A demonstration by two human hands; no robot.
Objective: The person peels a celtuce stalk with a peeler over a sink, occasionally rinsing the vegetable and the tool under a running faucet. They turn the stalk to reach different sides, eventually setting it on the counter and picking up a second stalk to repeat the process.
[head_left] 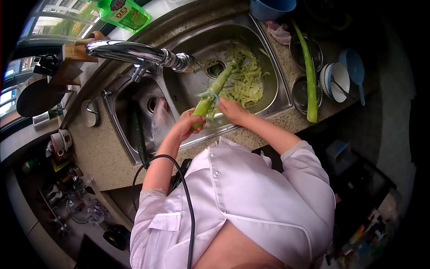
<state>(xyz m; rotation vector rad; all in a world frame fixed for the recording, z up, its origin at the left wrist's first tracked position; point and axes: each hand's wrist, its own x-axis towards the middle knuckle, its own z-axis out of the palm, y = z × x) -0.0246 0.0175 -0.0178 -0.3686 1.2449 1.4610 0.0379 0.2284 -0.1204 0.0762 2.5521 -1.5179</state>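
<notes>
My left hand point(188, 123) is wrapped round the thick lower end of a green celtuce stem point(220, 81), which slants up and away over the large sink basin. In my right hand point(232, 110) is a light-blue peeler point(212, 95), its head lying against the stem just beyond my left hand. Pale green peelings point(245, 89) are heaped in the basin under and to the right of the stem. A second long green stem point(309, 74) rests across bowls on the counter at the right.
A chrome faucet point(134, 50) arches over the sink divider. The smaller basin holds a cucumber point(140, 136) and a plastic bag point(161, 122). White bowls point(338, 80) and a blue strainer point(353, 64) stand at right. A black cable point(190, 201) hangs before my body.
</notes>
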